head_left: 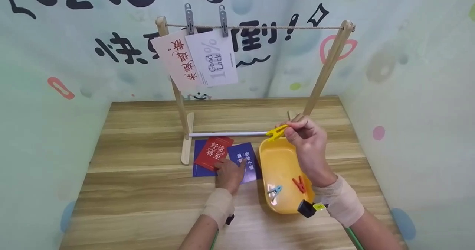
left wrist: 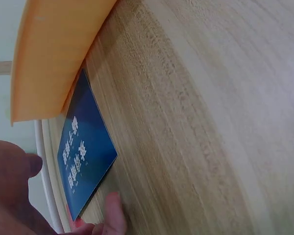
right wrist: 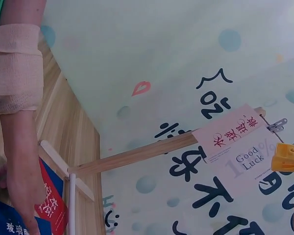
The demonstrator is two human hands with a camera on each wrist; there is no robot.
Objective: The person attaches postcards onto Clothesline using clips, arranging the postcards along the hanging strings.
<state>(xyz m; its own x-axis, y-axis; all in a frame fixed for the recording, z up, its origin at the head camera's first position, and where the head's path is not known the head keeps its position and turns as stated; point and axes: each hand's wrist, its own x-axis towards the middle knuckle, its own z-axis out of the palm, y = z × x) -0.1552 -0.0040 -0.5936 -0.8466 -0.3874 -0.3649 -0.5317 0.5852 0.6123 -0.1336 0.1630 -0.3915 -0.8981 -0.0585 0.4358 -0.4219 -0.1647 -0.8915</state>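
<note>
My right hand (head_left: 311, 149) pinches a yellow clothespin (head_left: 276, 132) above the far end of the yellow tray (head_left: 272, 201). In the right wrist view part of this clothespin (right wrist: 288, 156) shows at the right edge. My left hand (head_left: 230, 174) is over the cards on the table, its fingers by a red card (head_left: 213, 149) and a blue card (head_left: 243, 153). Another blue card (head_left: 202, 172) lies partly under the red one. In the left wrist view the fingers are near the corner of a blue card (left wrist: 85, 142); whether they touch it, I cannot tell.
A wooden rack (head_left: 328, 68) carries a string (head_left: 285, 28). Two grey clothespins (head_left: 223, 19) hold a pink card (head_left: 178, 62) and a white "Good Luck" card (head_left: 228, 62) on it. Inside the tray lie a blue clothespin (head_left: 275, 191) and a red clothespin (head_left: 300, 185). A white rod (head_left: 226, 134) joins the rack's feet.
</note>
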